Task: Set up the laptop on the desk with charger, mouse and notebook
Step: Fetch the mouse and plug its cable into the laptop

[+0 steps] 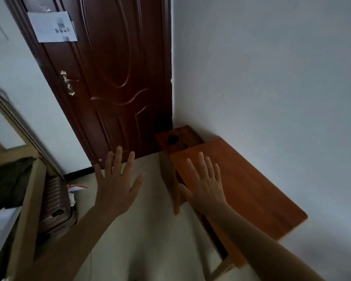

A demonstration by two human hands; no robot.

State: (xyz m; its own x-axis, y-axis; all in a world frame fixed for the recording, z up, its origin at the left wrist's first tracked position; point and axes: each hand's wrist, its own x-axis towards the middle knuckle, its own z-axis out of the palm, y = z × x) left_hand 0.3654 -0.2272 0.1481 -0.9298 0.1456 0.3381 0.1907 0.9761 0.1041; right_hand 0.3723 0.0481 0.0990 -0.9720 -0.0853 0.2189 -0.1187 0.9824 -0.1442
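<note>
An orange-brown wooden desk [251, 191] stands against the white wall on the right, its top bare. My right hand [205, 185] is stretched out over the desk's near left corner, fingers spread, holding nothing. My left hand [118, 179] is raised over the floor to the left of the desk, fingers spread and empty too. A small dark object [172, 139] lies on a darker wooden stand [190, 136] behind the desk, too dim to identify. No laptop, charger or notebook is in view.
A dark brown door [114, 78] with a brass handle [68, 83] and a taped paper [53, 26] stands ahead. At the left are a wooden bed frame [26, 209] and a ribbed brown suitcase [55, 203]. Pale floor [142, 230] runs between them and the desk.
</note>
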